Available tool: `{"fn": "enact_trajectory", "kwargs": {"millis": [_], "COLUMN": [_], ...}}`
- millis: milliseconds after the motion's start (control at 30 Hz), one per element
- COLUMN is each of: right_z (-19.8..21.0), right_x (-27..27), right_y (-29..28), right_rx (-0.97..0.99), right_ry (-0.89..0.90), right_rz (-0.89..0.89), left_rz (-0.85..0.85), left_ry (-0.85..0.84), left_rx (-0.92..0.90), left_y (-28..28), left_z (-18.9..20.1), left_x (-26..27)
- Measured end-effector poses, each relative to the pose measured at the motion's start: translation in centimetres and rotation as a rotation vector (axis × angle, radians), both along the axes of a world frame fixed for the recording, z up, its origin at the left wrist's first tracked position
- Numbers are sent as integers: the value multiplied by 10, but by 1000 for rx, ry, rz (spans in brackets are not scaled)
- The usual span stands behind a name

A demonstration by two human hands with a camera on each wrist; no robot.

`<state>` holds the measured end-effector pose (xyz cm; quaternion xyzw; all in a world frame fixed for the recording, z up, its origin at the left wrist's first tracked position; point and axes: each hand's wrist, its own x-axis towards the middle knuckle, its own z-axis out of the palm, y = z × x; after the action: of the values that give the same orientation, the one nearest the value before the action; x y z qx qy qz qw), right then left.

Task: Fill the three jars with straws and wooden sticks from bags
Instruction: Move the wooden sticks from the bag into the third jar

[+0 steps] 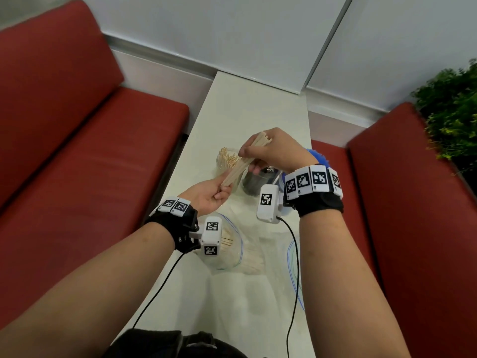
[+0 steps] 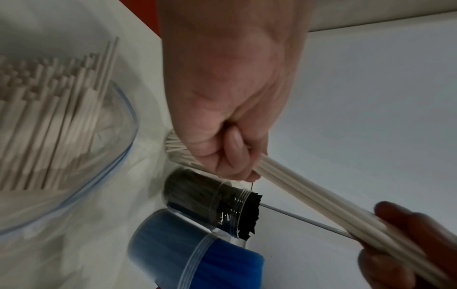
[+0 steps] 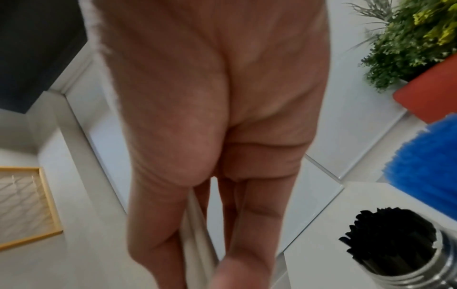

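Note:
Both hands hold one bundle of pale straws (image 1: pixel 240 166) slanted above the table. My left hand (image 1: pixel 216 193) grips its lower end, and its fingers curl round the bundle (image 2: pixel 309 195) in the left wrist view. My right hand (image 1: pixel 258 153) grips the upper end, with the straws (image 3: pixel 197 244) running between thumb and fingers. Just behind the bundle stands a clear jar of pale straws (image 1: pixel 227 158). A jar of black straws (image 1: pixel 255 180) stands under my right hand. A jar of blue straws (image 1: pixel 318 156) is mostly hidden behind my right wrist.
A clear zip bag of thin wooden sticks (image 1: pixel 228 244) lies on the white table (image 1: pixel 247 107) below my left wrist. Another zip bag (image 1: pixel 291 267) lies to its right. Red bench seats (image 1: pixel 90 156) flank the narrow table. A green plant (image 1: pixel 454 104) stands at the far right.

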<state>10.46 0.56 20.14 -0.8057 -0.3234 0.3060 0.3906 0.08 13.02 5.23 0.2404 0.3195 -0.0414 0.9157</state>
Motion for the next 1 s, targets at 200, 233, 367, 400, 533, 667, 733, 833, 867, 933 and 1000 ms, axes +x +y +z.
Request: {"fn": "enact_trajectory", "kwargs": {"millis": [200, 233, 367, 400, 533, 667, 733, 833, 867, 933, 1000], "right_z": [12, 11, -10, -20, -65, -107, -125, -142, -145, -147, -150], "right_x": [25, 29, 40, 42, 52, 58, 59, 59, 59, 57, 53], "right_y": [17, 23, 46, 51, 66, 79, 83, 85, 85, 86, 89], "right_rx": [235, 274, 296, 258, 117, 5, -42, -64, -38, 68, 162], "right_ry": [-73, -103, -194, -214, -238, -249, -262, -250, -283, -415, -530], "right_rz": [-183, -228, -342, -352, -357, -305, -285, -278, -281, -288, -242], "left_rz": [129, 91, -211, -302, -704, -1059, -1212, -1398, -1454, -1563, -1609], "left_ry": [129, 160, 254, 278, 306, 176, 155, 157, 173, 199, 217], "left_rx": [153, 214, 483, 537, 866, 1284, 1440, 1616, 1662, 1773, 1875], "left_y": [16, 17, 15, 13, 4, 0, -3, -9, -11, -15, -17], "left_z": [-10, -13, -26, -28, -32, -40, -50, -68, -71, -77, -81], "left_x": [5, 5, -1, -2, 1, 2, 0, -2, -3, -4, -4]}}
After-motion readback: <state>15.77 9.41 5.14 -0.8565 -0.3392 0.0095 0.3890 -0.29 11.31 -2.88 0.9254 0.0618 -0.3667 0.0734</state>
